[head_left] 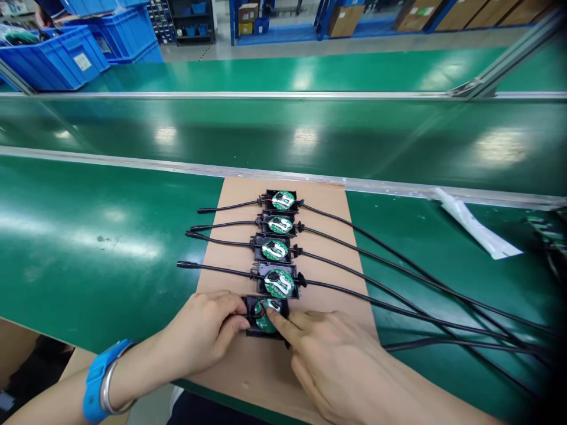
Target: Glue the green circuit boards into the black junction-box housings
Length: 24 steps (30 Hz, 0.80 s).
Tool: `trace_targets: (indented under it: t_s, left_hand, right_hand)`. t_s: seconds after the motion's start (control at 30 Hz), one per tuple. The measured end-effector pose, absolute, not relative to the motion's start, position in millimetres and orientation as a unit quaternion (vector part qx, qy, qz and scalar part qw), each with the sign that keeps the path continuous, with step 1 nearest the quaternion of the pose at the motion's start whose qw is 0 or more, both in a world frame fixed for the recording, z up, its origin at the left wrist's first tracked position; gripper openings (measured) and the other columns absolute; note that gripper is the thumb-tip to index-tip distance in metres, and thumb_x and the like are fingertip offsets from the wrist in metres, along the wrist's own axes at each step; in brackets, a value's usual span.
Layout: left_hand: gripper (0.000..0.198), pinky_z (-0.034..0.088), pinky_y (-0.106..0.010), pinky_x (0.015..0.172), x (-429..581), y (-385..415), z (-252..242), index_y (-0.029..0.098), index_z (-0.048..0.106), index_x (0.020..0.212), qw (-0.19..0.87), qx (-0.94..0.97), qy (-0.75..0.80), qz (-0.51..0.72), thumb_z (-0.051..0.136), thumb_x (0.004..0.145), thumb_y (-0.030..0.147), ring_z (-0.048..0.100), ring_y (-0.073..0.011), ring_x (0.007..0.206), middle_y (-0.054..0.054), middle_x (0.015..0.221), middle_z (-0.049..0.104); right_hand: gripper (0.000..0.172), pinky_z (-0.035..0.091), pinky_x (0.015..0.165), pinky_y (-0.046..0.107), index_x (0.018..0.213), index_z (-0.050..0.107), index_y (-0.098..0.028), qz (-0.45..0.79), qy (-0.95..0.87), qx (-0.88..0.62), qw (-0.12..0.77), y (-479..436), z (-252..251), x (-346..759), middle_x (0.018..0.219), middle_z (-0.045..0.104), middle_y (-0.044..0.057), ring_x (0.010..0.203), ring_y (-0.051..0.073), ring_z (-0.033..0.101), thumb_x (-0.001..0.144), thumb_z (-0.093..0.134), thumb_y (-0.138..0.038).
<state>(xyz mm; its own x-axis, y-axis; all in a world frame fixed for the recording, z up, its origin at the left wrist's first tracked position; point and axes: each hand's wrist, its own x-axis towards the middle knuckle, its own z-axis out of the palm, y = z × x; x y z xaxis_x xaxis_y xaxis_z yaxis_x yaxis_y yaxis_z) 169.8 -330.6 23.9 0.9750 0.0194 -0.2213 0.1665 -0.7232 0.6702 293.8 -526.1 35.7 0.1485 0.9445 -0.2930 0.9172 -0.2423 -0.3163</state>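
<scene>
My left hand (212,324) pinches the left end of the nearest black plastic case (250,332) between thumb and fingers. Inside this case lies a round green circuit board (262,321) with red and black wires. My right hand (325,354) is at the case's right end, its index fingertip pressed on the board and the other fingers curled at the edge; its thumb is hidden. Beyond it, several similar open cases (278,280) form a column, each with a round green board and black cables (345,288) leading out at both sides.
Brown cardboard (248,378) lies under the cases on the green table (110,236). To the right are crossing cables and a white plastic strip (478,227). A metal rail (177,163) runs behind. Blue bins (57,59) stand at the far left, near part of another person.
</scene>
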Motion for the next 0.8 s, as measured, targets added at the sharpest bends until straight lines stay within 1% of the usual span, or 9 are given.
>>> trace_targets:
  t_s: [0.1,0.23,0.33,0.43,0.57,0.67,0.73,0.8]
  left_hand:
    - [0.015,0.049,-0.026,0.070,170.1,-329.0,27.7,0.019,0.063,0.092,0.366,0.924,0.039,-0.099,0.048,0.090,0.018,0.065,-0.0169,0.078,-0.001,0.088,0.070]
    - [0.019,0.052,-0.028,0.069,168.3,-330.2,28.8,0.019,0.063,0.096,0.327,0.943,0.009,-0.063,0.045,0.090,0.017,0.066,-0.0183,0.079,-0.003,0.090,0.070]
    - [0.023,0.052,-0.030,0.059,166.1,-332.4,28.3,0.017,0.062,0.096,0.237,0.971,-0.026,-0.024,0.040,0.089,0.012,0.064,-0.0199,0.069,-0.005,0.079,0.066]
    - [0.026,0.049,-0.030,0.050,164.9,-332.8,28.7,0.016,0.060,0.090,0.141,0.988,-0.059,0.005,0.038,0.083,0.004,0.060,-0.0198,0.059,-0.004,0.072,0.063]
    - [0.026,0.049,-0.029,0.050,165.1,-333.9,29.8,0.016,0.056,0.086,0.071,0.993,-0.090,0.007,0.040,0.074,0.000,0.057,-0.0184,0.057,-0.003,0.069,0.060]
    - [0.025,0.049,-0.030,0.049,166.9,-342.3,30.0,0.015,0.055,0.083,-0.027,0.992,-0.120,-0.030,0.043,0.068,0.000,0.056,-0.0198,0.057,-0.004,0.069,0.059]
    - [0.021,0.048,-0.031,0.047,169.6,-349.7,30.4,0.015,0.054,0.078,-0.106,0.984,-0.129,-0.061,0.044,0.067,0.000,0.055,-0.0209,0.055,-0.006,0.067,0.058]
    - [0.018,0.048,-0.033,0.047,173.0,-354.6,31.8,0.014,0.055,0.076,-0.150,0.978,-0.122,-0.077,0.046,0.069,0.001,0.055,-0.0222,0.055,-0.008,0.066,0.058]
  right_hand:
    - [0.055,0.036,0.053,0.033,0.131,0.056,-0.010,0.211,-0.612,-0.762,0.026,-520.8,37.4,289.3,0.088,0.070,0.011,0.066,0.024,0.064,0.078,0.042,-0.017]
    - [0.051,0.035,0.050,0.034,0.124,0.061,-0.007,0.180,-0.612,-0.770,0.022,-515.5,40.9,283.5,0.079,0.069,0.011,0.059,0.024,0.062,0.077,0.043,-0.015]
    - [0.050,0.035,0.049,0.035,0.122,0.062,-0.006,0.166,-0.620,-0.766,0.034,-513.7,40.2,282.0,0.077,0.069,0.011,0.057,0.024,0.062,0.077,0.043,-0.015]
    - [0.048,0.037,0.051,0.034,0.122,0.063,-0.008,0.169,-0.614,-0.770,0.036,-513.7,38.7,283.2,0.080,0.070,0.011,0.060,0.024,0.063,0.079,0.043,-0.017]
    - [0.049,0.038,0.053,0.034,0.125,0.060,-0.008,0.184,-0.610,-0.770,0.034,-515.0,37.8,284.9,0.082,0.069,0.011,0.063,0.024,0.063,0.081,0.042,-0.019]
    - [0.049,0.039,0.057,0.034,0.126,0.059,-0.008,0.188,-0.611,-0.767,0.054,-515.7,36.0,284.5,0.086,0.070,0.012,0.070,0.024,0.064,0.082,0.042,-0.018]
    - [0.046,0.038,0.057,0.034,0.123,0.062,-0.009,0.188,-0.610,-0.767,0.067,-515.6,34.4,284.1,0.085,0.070,0.011,0.069,0.024,0.063,0.081,0.043,-0.018]
    - [0.041,0.037,0.056,0.034,0.114,0.066,-0.010,0.183,-0.605,-0.771,0.076,-515.4,33.4,284.0,0.083,0.070,0.010,0.065,0.023,0.062,0.080,0.043,-0.017]
